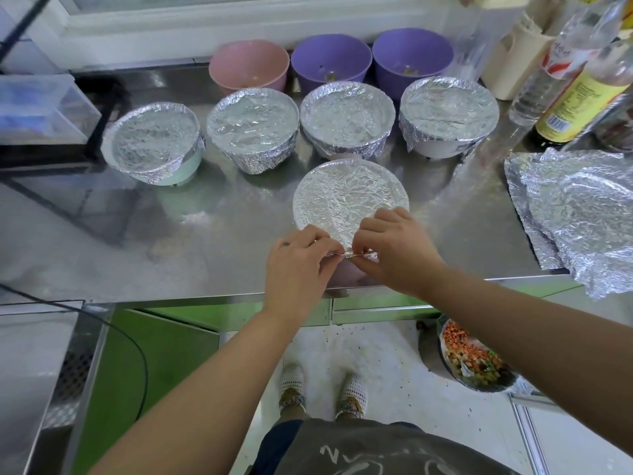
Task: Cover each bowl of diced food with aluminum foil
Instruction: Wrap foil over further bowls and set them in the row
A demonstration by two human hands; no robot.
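On the steel counter (pixel 205 241), close to its near edge, stands the front bowl (pixel 351 186), its mouth covered by a crinkled sheet of foil (pixel 342 204) pulled flat across the rim. Both hands meet at the near side of that rim. The left hand (pixel 301 265) and the right hand (pixel 394 248) each curl thumb and fingertips onto the same loose flap of foil, pinching it between them where it sticks out just past the rim, fingertips almost touching. The bowl's wall below is mostly hidden by the hands; a pinkish patch under the fingers may be its side. Behind stands a row of four foil-covered bowls (pixel 251 128), side by side and apart from the front one, and behind them, against the wall, a pink bowl (pixel 249 65) and two purple bowls (pixel 331 60) stand uncovered. Spare foil sheets (pixel 579 214) lie at the counter's right end, overhanging the edge.
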